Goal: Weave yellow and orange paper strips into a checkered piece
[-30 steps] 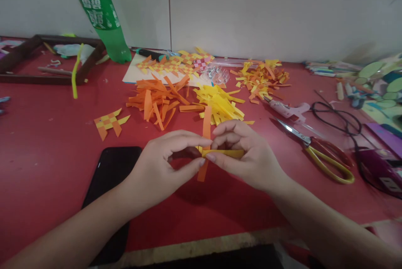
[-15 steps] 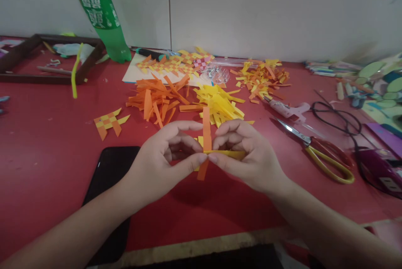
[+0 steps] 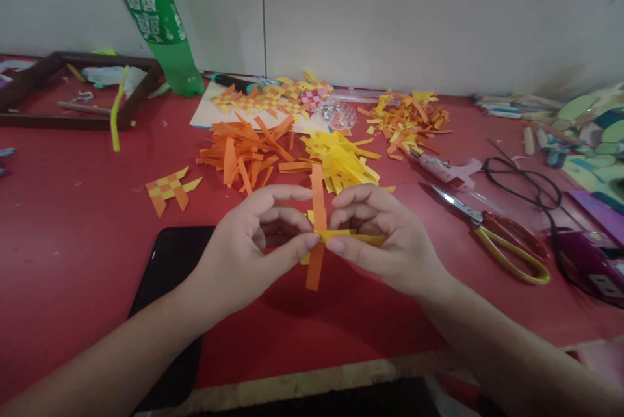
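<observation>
Just above the red table (image 3: 88, 209), my left hand (image 3: 248, 251) and my right hand (image 3: 385, 241) meet, both pinched on crossed paper strips. An orange strip (image 3: 316, 228) runs upright between the fingertips, its lower end hanging below them. A yellow strip (image 3: 355, 236) lies crosswise under my right fingers. Behind the hands lie a pile of orange strips (image 3: 244, 151) and a pile of yellow strips (image 3: 341, 157). A small woven orange-and-yellow piece (image 3: 170, 191) lies to the left.
A black phone (image 3: 170, 274) lies under my left wrist. Scissors (image 3: 497, 232), a glue gun (image 3: 448, 170) and black cable are on the right. A green bottle (image 3: 156, 21), a wooden frame (image 3: 73, 92), woven pieces on white card (image 3: 263, 105) and mixed scraps (image 3: 404, 121) sit at the back.
The orange strip has slid downward between my fingertips, so more of it hangs below. My left fingers have closed in onto the crossing. Both hands stay in place.
</observation>
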Demonstrator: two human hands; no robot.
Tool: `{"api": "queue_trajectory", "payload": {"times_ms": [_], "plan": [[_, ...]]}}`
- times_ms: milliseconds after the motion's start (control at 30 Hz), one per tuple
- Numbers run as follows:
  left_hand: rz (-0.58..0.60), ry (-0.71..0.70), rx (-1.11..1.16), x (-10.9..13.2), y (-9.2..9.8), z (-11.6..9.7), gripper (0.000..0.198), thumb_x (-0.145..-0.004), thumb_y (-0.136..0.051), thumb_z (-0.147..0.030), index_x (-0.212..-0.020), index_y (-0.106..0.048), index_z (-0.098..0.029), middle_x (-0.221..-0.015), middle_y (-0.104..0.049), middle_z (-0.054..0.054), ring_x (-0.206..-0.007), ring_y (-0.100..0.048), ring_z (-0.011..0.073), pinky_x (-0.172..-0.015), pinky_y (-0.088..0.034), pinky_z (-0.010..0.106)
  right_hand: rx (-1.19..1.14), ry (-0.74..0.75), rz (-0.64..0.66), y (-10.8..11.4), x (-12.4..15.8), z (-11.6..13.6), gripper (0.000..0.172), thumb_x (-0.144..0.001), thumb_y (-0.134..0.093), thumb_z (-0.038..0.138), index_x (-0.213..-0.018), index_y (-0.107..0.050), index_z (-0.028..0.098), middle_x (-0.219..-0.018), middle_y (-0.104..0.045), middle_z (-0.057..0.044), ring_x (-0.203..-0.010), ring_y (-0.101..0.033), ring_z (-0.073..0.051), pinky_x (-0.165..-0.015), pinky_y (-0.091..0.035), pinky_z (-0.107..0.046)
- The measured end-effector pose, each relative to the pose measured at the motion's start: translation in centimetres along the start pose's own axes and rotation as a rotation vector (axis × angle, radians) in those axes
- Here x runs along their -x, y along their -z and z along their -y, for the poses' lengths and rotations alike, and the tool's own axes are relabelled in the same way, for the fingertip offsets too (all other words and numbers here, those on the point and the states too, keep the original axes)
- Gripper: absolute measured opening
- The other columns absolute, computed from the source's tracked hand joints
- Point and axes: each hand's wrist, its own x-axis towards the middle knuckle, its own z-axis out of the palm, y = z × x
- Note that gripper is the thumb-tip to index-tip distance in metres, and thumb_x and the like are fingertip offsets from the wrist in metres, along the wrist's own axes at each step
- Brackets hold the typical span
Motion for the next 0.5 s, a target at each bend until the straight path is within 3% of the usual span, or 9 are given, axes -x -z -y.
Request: {"api": "queue_trajectory", "payload": {"times_ms": [500], "plan": [[0.006,0.052,0.023,0.06,0.06,0.12,0.04,-0.079,-0.074,-0.02,-0.114,-0.056,-0.026,-0.079,-0.065,-0.006,-0.071,-0.064,0.008,-0.069,-0.055,0.017,0.061,0.062,-0.017,-0.41,0.36,-0.07,0.026,-0.079,-0.07,0.016,-0.096,-0.051,0.02,-0.078,-0.068,0.002,-0.068,-0.066,-0.008,-0.058,-0.052,-0.015]]}}
